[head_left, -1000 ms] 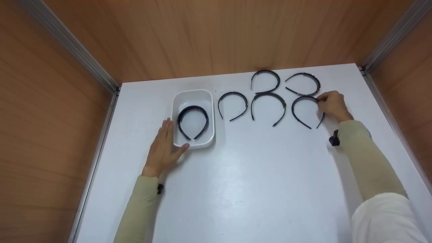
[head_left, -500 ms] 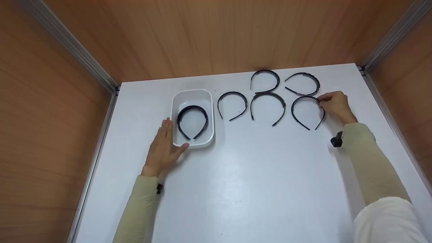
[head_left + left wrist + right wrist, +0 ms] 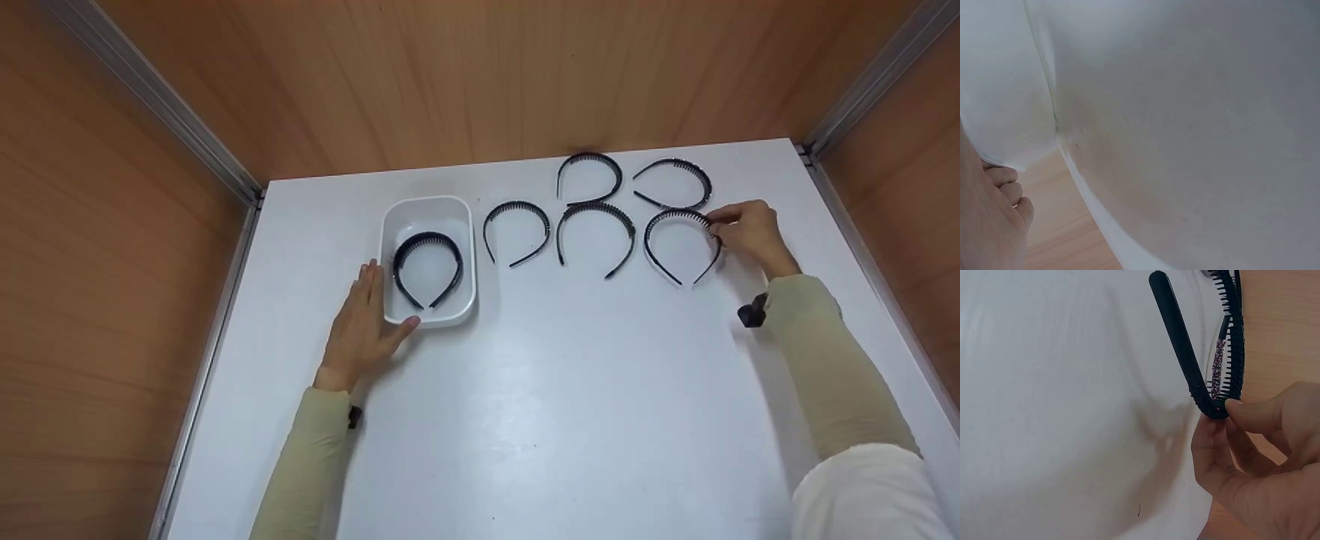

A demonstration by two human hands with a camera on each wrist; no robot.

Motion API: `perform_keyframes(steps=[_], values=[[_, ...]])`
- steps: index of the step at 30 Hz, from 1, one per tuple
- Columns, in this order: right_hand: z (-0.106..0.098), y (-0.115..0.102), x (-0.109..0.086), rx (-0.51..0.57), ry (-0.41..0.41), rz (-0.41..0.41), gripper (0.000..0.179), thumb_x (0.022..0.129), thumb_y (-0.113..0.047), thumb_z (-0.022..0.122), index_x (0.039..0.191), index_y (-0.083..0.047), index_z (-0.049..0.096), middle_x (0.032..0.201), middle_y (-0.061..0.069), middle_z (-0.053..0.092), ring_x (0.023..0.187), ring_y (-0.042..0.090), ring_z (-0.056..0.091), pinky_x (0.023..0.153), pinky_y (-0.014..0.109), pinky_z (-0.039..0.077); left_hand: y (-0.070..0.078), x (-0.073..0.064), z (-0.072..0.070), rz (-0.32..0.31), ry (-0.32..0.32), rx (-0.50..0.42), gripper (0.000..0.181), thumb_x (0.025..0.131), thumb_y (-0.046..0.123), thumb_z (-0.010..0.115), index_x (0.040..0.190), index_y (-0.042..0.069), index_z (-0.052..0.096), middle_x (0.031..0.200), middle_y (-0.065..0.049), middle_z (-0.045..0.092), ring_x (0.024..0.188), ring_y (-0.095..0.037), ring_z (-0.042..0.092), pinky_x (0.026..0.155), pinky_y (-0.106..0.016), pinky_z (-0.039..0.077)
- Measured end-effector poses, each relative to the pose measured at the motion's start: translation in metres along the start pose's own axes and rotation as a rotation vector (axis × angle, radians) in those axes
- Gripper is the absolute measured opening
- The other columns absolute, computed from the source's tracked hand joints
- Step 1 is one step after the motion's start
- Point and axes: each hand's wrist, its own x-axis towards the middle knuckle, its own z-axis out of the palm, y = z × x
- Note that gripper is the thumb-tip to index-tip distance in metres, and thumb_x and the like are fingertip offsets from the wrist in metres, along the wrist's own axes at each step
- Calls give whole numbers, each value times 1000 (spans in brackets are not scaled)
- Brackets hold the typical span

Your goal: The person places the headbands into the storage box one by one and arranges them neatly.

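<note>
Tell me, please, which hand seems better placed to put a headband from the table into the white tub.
Probably the right hand: it pinches the front-right headband. The left hand rests against the white tub, which stands between it and the other loose headbands.

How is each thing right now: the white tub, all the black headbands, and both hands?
White tub: upright, no lid, on the table.
Tub headbands: lying inside; can't tell if it's one or a stack.
Four loose headbands: lying on the table.
Pinched headband: held at one side, seemingly a little lifted.
Left hand: open, against the tub.
Right hand: pinching that headband.
</note>
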Motion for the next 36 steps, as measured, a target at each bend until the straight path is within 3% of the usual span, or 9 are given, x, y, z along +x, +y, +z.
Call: perform_keyframes(steps=[12, 22, 36], values=[[-8, -12, -5, 36, 16, -35, 32, 104, -8, 65, 133, 5, 71, 132, 28, 66, 81, 0, 64, 65, 12, 54, 0, -2, -1, 0, -5, 1, 109, 100, 62, 64, 169, -5, 12, 177, -25, 14, 166, -37, 13, 136, -51, 17], [-6, -26, -11, 109, 3, -28, 34, 102, -5, 67, 134, 6, 70, 129, 21, 66, 83, -3, 66, 76, 19, 63, -2, -1, 2, 27, 29, 14, 109, 99, 63, 65, 168, -6, 16, 175, -27, 19, 165, -40, 18, 135, -53, 20], [-1, -41, -18, 209, -36, -36, 36, 103, -3, 67, 136, 9, 68, 130, 19, 62, 88, -2, 69, 83, 23, 65, 0, 0, 0, -7, -13, 19, 109, 100, 66, 61, 169, -4, 14, 177, -24, 15, 166, -36, 13, 136, -49, 16]])
